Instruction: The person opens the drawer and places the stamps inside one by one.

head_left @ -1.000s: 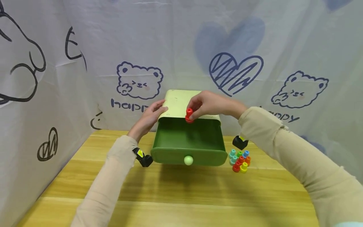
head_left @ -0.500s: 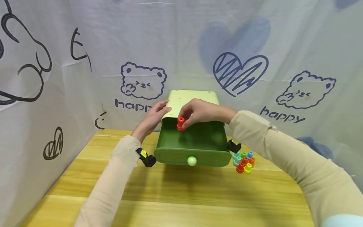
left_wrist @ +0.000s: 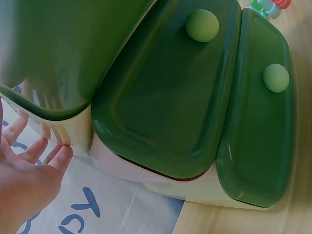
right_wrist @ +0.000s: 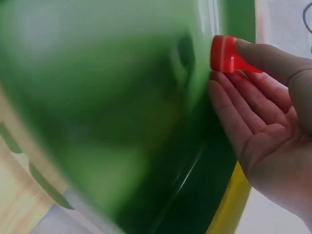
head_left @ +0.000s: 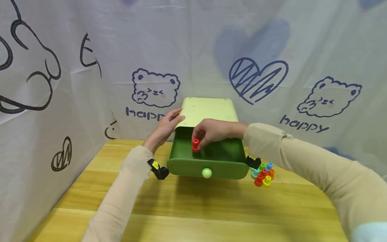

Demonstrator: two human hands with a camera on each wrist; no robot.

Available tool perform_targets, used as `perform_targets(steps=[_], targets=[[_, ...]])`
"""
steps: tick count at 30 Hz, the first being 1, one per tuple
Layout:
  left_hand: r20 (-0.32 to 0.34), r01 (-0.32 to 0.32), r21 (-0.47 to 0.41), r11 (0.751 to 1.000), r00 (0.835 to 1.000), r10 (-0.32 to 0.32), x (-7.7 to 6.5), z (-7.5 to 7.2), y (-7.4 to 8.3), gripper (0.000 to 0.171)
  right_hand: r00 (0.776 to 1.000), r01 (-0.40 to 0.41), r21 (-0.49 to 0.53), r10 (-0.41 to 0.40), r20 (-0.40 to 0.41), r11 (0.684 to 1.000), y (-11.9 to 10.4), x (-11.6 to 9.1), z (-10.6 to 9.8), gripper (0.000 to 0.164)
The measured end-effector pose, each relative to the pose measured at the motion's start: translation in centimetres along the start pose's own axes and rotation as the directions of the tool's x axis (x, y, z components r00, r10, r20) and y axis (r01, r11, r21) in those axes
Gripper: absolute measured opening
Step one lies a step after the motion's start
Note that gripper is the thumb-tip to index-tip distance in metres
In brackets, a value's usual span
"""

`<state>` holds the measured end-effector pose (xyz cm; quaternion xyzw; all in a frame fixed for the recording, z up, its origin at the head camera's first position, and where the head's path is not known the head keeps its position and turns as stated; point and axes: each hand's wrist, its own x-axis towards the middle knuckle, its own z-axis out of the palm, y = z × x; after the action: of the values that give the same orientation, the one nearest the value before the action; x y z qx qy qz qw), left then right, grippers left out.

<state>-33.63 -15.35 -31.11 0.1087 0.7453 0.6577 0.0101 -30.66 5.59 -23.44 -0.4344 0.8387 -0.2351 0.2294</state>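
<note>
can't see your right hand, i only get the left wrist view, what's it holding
Observer: The right hand pinches a red piece.
Operator: where is it relative to the drawers
Observer: Over or in the open top drawer; whether it touches the bottom, I can't tell.
Operator: any yellow on the table
Observer: Yes, one yellow piece.

Red peg [head_left: 196,145], green drawer [head_left: 185,167]

White cloth backdrop [head_left: 199,43], blue heart print [head_left: 251,47], wood-grain tabletop [head_left: 211,205]
</note>
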Motion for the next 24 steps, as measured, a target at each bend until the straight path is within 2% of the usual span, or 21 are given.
perform_targets(steps=[12,17,24], targets=[[-0.003,-0.005,0.003,1.0,1.0,0.005,-0.3,-0.3,-0.2,0.059,0.999,-0.025,-0.11,0.022,-0.027,0.994,0.3,0.5,1.1,0.017],[-0.01,-0.002,0.012,1.0,1.0,0.002,-0.2,-0.1,-0.3,0.058,0.999,-0.004,-0.159,-0.002,-0.04,0.987,0.5,0.4,1.4,0.016],[-0.02,0.009,0.015,1.0,1.0,-0.008,-0.2,-0.2,-0.1,0.058,0.999,0.001,-0.163,-0.008,-0.043,0.987,0.4,0.5,1.3,0.016]])
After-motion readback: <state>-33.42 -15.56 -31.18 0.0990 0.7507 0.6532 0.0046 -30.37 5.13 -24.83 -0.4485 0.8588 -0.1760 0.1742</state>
